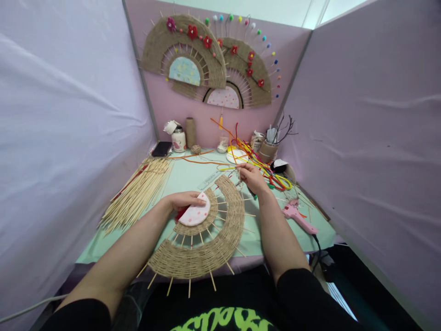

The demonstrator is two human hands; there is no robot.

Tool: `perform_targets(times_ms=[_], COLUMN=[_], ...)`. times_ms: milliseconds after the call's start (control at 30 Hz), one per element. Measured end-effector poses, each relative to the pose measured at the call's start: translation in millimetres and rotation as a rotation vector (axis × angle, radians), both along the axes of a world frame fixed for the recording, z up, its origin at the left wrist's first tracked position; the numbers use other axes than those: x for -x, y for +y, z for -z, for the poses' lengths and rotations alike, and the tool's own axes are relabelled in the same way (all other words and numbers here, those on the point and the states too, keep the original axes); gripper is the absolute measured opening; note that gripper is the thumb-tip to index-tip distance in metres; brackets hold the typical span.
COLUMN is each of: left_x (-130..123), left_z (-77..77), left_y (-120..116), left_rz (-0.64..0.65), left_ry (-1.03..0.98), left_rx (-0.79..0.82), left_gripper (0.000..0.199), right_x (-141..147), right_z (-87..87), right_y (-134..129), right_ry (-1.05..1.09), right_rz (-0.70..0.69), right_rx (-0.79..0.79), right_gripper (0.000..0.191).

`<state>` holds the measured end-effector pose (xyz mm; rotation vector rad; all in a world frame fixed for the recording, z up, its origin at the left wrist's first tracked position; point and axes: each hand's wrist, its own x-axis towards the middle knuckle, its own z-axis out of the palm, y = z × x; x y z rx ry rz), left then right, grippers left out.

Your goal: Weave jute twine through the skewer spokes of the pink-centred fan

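Note:
A half-round woven twine fan [203,264] with thin wooden sticks poking past its outer edge lies tilted at the table's front. My left hand [184,201] grips its inner part, the thumb over a white half-circle [195,214] with pink dots. Something dark red [179,215] shows under that hand. Beyond the fan's upper right end is my right hand [253,178], its fingertips pinched together; what they hold is too small to make out. Below its fingers, a dark green handle [253,195] is partly hidden by the wrist.
Thin sticks [138,195] are heaped at left, near a phone [161,149]. Coloured pipe cleaners [255,158] tangle at the back right, over a white dish [237,156]. A pink glue gun [299,218] lies at right. Two decorated fans [149,50] hang on the back panel.

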<state>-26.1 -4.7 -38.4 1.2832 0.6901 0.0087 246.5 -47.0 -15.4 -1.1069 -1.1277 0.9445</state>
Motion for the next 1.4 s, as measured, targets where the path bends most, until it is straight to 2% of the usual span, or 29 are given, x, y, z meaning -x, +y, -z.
perform_targets(times_ms=[200, 367, 567, 967, 1267, 1400], left_x=[-4, -5, -5, -9, -9, -11], left_z=[-4.0, -3.6, -5.2, -6.8, -6.6, -3.7], left_y=[-8, -10, -12, -24, -26, -27], left_rz=[0.061, 0.119, 0.146, 0.250, 0.227, 0.228], left_ry=[0.008, 0.001, -0.011, -0.023, -0.016, 0.017], left_rx=[-0.002, -0.009, -0.012, 0.082, 0.100, 0.097], left_gripper=[0.031, 0.029, 0.030, 0.026, 0.027, 0.029], right_x=[0, 0, -4, 9, 6, 2], right_z=[3.2, 5.9, -0.4, 4.5, 6.8, 5.0], right_y=[0, 1, -5, -3, -2, -3], right_ry=[0.031, 0.058, 0.198, 0.095, 0.045, -0.087], right_rz=[-0.040, -0.123, -0.259, -0.391, -0.386, -0.315], right_rx=[0.019, 0.161, 0.329, 0.378, 0.350, 0.275], right_gripper=[0.026, 0.029, 0.030, 0.016, 0.014, 0.016])
